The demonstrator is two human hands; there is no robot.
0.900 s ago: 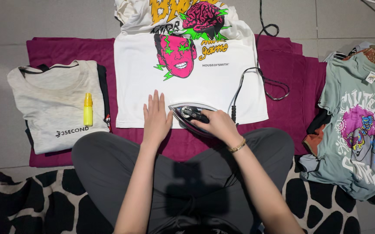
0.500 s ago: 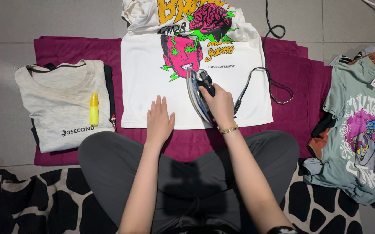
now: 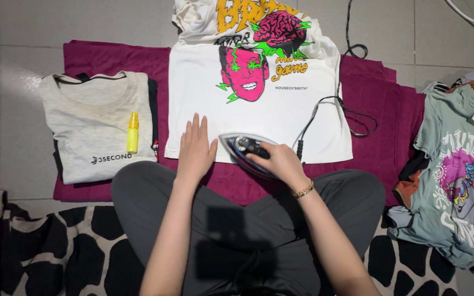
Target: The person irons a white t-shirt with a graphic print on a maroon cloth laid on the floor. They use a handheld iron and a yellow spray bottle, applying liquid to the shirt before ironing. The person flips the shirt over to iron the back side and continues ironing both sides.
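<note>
Ironing in hand: a white printed T-shirt (image 3: 259, 109) lies flat, print up, on a maroon cloth (image 3: 379, 104) spread over the tiled floor (image 3: 7, 82).
Iron: the electric iron (image 3: 242, 151) sits sole down on the near hem of the white T-shirt, nose pointing left, its cord (image 3: 330, 109) looping away to the far right.
Right hand: the right hand (image 3: 278, 161) is clenched round the iron's handle; this grip is full, fingers wrapped over the top.
Left hand: the left hand (image 3: 196, 151) lies flat and released, fingers spread and pointing far, pressing the hem just left of the iron; it grasps nothing.
Done, as judged: the lower body of the shirt looks smooth; a grey T-shirt (image 3: 97, 126) at left lies folded, with a yellow spray bottle (image 3: 132, 132) resting on it.
Left to do, as judged: the far part of the white shirt, round the collar, is bunched and creased; a green printed T-shirt (image 3: 461, 175) lies loose at right on a heap of other clothes.
Foreground: the person's crossed legs in grey trousers (image 3: 248, 219), on a black-and-white patterned mat (image 3: 40, 246).
</note>
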